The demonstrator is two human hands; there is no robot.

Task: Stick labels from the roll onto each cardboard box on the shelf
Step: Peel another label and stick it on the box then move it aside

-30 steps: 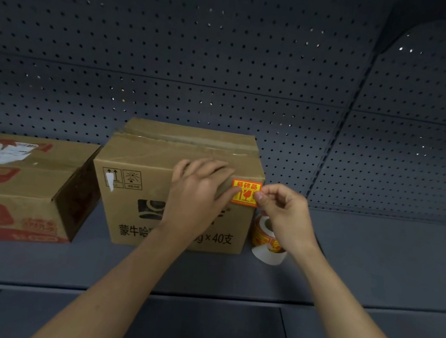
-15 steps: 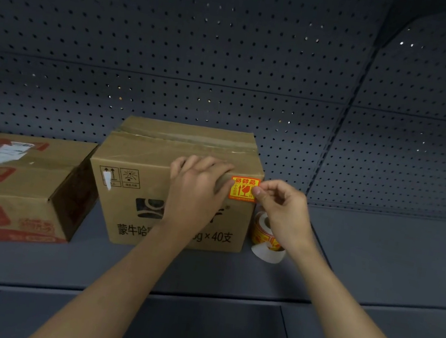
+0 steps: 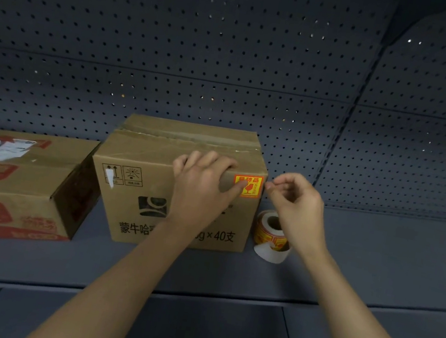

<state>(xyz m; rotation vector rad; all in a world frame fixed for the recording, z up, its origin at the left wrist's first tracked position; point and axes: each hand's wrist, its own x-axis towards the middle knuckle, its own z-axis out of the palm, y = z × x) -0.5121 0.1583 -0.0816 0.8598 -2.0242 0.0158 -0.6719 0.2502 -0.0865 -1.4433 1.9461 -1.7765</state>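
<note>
A brown cardboard box with black print stands on the shelf. An orange and yellow label sits at the top right corner of its front face. My left hand lies over the box's top front edge, its thumb pressing the label's left part. My right hand hovers just right of the box, fingers curled, holding nothing and clear of the label. The label roll stands on the shelf right of the box, partly behind my right hand, with a white strip of backing curling out below it.
A second, wider cardboard box with red print lies to the left, close to the first. The dark grey shelf runs on to the right, backed by a perforated panel. A lower shelf edge shows at the bottom.
My right hand let go of the label and drew back to the right. The label now lies flat on the box front under my left thumb. The left hand stayed put.
</note>
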